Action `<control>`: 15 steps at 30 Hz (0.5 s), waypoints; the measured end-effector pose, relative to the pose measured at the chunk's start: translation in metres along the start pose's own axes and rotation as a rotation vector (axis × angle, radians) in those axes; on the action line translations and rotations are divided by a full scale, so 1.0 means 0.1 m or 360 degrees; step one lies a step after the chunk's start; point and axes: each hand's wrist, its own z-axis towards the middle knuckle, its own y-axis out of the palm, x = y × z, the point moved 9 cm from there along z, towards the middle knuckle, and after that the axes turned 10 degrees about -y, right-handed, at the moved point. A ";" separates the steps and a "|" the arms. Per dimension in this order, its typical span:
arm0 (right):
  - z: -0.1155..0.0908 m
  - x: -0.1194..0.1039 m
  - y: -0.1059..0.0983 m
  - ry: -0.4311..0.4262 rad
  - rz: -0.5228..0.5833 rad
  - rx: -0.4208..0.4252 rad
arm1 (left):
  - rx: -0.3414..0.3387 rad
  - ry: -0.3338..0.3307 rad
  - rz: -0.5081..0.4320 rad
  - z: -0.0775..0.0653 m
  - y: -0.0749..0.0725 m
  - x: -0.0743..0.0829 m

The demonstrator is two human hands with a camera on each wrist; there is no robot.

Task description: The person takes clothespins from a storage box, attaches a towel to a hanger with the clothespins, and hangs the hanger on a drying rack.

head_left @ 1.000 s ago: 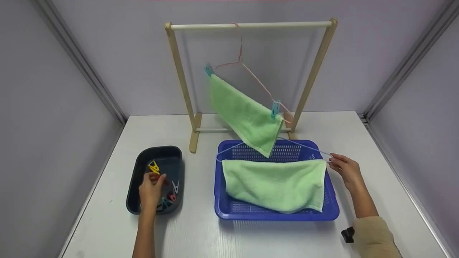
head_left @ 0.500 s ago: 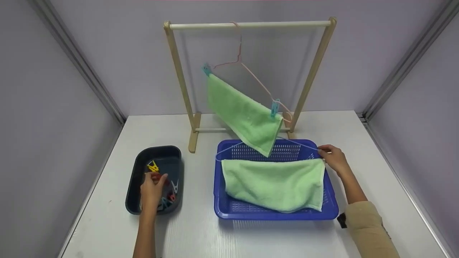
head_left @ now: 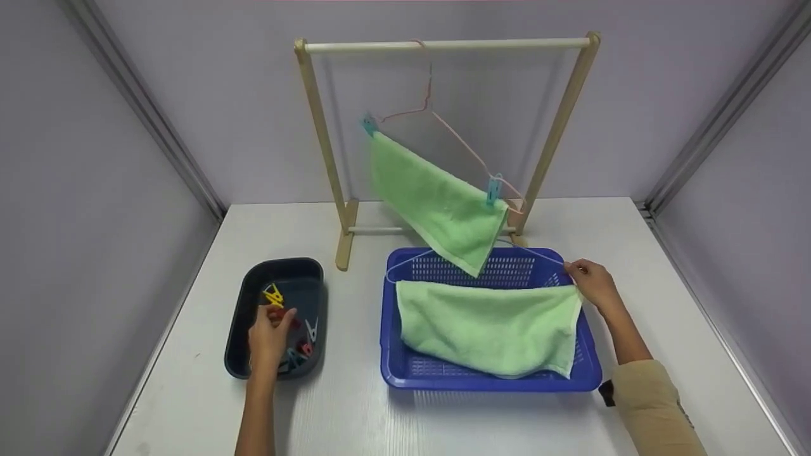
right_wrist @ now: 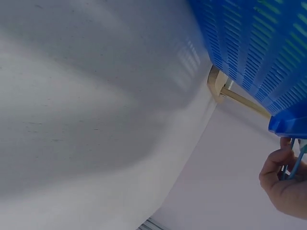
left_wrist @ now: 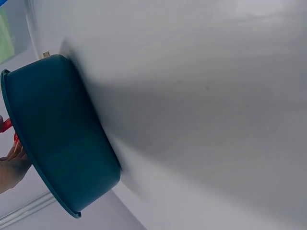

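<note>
My left hand reaches into a dark tray at the left and pinches a red clothespin, partly hidden by the fingers. My right hand holds the right end of a light blue wire hanger at the corner of a blue basket. Between the fingers the hanger's wire shows in the right wrist view. A light green towel lies in the basket, its upper edge along the hanger; the hanger's bottom bar is hidden. Beside the left hand lies a yellow clothespin.
Behind the basket stands a wooden rack with a white bar. A pink hanger hangs there tilted, bearing another green towel on two turquoise clothespins. Several more clothespins lie in the tray.
My right hand has moved left and slightly away from me, its hold now closer in at the hanger's end. The left hand has stayed in the tray.
</note>
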 end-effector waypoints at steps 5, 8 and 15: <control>-0.11 0.00 -0.07 0.0067 0.0171 0.0121 | 0.0029 0.0029 0.0003 0.01 0.00 0.02; -0.18 0.02 -0.12 0.0131 0.0249 0.0211 | 0.0054 0.0050 0.0007 0.00 0.00 0.04; -0.35 0.04 -0.20 0.0223 0.0346 0.0361 | 0.0049 0.0032 0.0010 -0.01 0.00 0.04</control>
